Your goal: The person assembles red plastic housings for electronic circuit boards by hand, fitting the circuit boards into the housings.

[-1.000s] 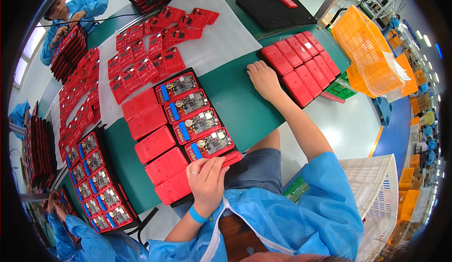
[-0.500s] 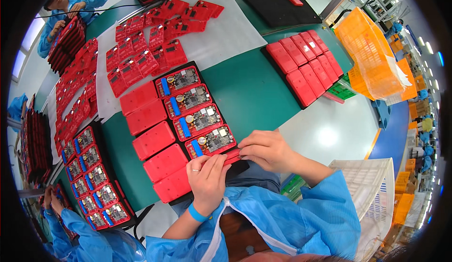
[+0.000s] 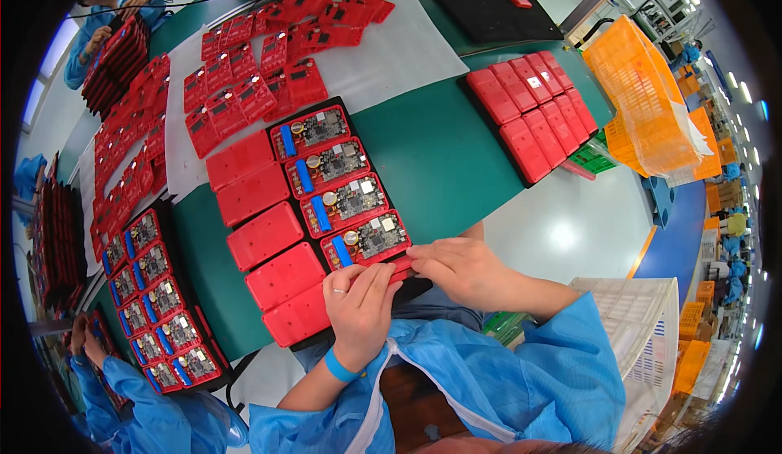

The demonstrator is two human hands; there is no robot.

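Note:
Both my hands work at a red plastic case (image 3: 401, 270) at the near end of a black tray (image 3: 419, 289). My left hand (image 3: 358, 311) has its fingers closed on the left part of the case. At its right end, my right hand (image 3: 464, 268) grips with bent fingers; its thumb side is partly hidden. Much of the case is covered by the fingers. Beyond it lie several open red cases with circuit boards (image 3: 376, 236) and blue cells (image 3: 341, 250). Closed red cases (image 3: 285, 276) fill the tray's left column.
Red panels (image 3: 236, 105) lie on white sheeting (image 3: 391, 38). A tray of closed red cases (image 3: 535, 140) sits right, another of open cases (image 3: 167, 299) left. Orange crates (image 3: 635, 71) and a white basket (image 3: 627, 315) stand at right. Two co-workers' hands show at left.
The view has shifted slightly. My right hand's fingers have moved a little along the red case and lie flatter; my left hand keeps its place on it.

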